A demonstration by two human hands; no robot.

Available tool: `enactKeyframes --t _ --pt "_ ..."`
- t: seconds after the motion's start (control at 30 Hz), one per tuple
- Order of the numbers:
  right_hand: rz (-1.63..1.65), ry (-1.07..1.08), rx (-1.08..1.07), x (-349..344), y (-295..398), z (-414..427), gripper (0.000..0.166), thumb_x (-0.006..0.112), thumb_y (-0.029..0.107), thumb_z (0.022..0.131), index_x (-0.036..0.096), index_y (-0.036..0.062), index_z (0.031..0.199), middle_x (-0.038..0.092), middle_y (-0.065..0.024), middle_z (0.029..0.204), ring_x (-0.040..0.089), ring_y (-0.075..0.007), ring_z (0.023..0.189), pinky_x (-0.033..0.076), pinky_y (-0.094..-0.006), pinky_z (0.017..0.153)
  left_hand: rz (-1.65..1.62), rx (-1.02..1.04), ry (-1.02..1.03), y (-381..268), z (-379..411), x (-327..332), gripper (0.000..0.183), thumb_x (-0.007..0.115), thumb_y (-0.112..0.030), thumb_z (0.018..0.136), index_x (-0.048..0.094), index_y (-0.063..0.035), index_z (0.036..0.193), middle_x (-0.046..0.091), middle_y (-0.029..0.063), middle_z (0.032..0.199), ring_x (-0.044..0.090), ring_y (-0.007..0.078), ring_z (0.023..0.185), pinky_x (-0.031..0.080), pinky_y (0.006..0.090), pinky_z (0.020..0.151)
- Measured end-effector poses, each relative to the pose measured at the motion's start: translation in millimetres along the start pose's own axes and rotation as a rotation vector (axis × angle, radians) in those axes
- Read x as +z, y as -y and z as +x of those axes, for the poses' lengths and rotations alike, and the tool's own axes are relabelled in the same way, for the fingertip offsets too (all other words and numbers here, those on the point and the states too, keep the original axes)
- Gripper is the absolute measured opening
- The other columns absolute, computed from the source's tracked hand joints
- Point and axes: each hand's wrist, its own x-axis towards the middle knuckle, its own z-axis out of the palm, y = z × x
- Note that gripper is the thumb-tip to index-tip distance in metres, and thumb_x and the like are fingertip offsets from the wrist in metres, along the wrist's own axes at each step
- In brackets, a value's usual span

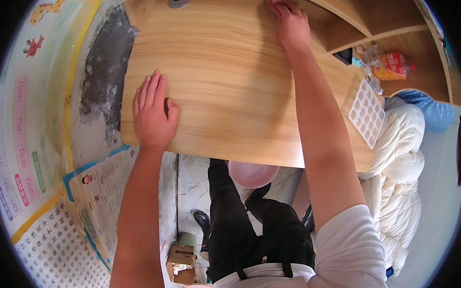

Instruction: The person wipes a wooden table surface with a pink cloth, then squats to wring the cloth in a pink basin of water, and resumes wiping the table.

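Note:
A wood-grain desk point(217, 75) spans the space before me. My left hand point(155, 114) lies flat on the desktop near its left edge, palm down, with the thumb a little apart and nothing in it. At the far side, my right hand point(293, 28) presses a crumpled reddish cloth point(275, 5) onto the surface, close to the shelf unit. Its fingertips are partly lost against the cloth.
A shelf unit point(394, 33) rises at the right, holding a bottle with a red and orange label point(395, 66). A white egg-tray-like plastic tray point(366, 112) lies at the desk's right end, beside a white quilt point(401, 150). Below are a pink basin point(252, 175) and a cardboard box point(181, 262).

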Motion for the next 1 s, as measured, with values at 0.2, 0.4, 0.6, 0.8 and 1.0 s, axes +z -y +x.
enactKeyframes --t 0.2,0.4,0.6,0.8,1.0 --pt "-0.087 -0.359 0.028 -26 15 -11 0.024 0.068 0.010 0.095 0.079 0.0109 0.116 0.072 -0.0138 0.120 0.065 -0.0393 0.114 0.056 -0.0513 0.102 0.015 0.016 0.019 4 -3 -9 0.061 0.058 -0.006 0.100 0.054 -0.0020 0.161 0.050 0.0135 0.172 0.043 0.0362 0.160 0.031 0.0491 0.133" --pt "-0.016 -0.189 0.067 -16 -36 -7 0.030 0.068 0.009 0.093 0.079 0.0104 0.121 0.074 -0.0142 0.128 0.067 -0.0392 0.122 0.057 -0.0476 0.105 0.000 0.060 0.030 -3 2 -3 0.063 0.057 -0.002 0.098 0.052 0.0005 0.161 0.049 0.0178 0.171 0.043 0.0402 0.159 0.032 0.0499 0.133" --pt "0.012 -0.358 0.251 -31 -19 -9 0.041 0.074 0.008 0.088 0.076 0.0140 0.129 0.071 -0.0154 0.136 0.063 -0.0399 0.133 0.055 -0.0478 0.112 0.035 0.048 0.039 4 0 -13 0.063 0.058 -0.007 0.099 0.053 -0.0017 0.161 0.049 0.0160 0.172 0.043 0.0390 0.159 0.031 0.0517 0.133" --pt "-0.102 -0.112 0.268 -23 -46 -14 0.034 0.073 0.007 0.090 0.074 0.0069 0.124 0.069 -0.0196 0.137 0.061 -0.0412 0.136 0.055 -0.0478 0.113 0.019 0.057 0.046 0 1 -8 0.063 0.057 -0.006 0.099 0.052 -0.0007 0.162 0.049 0.0166 0.172 0.043 0.0397 0.158 0.031 0.0519 0.133" --pt "-0.224 -0.125 0.387 -12 -51 -13 0.032 0.071 0.005 0.092 0.073 0.0028 0.123 0.070 -0.0214 0.137 0.061 -0.0423 0.136 0.054 -0.0484 0.115 0.024 0.071 0.040 -3 3 -5 0.064 0.058 -0.006 0.098 0.052 -0.0010 0.162 0.049 0.0168 0.171 0.044 0.0393 0.159 0.030 0.0518 0.133"
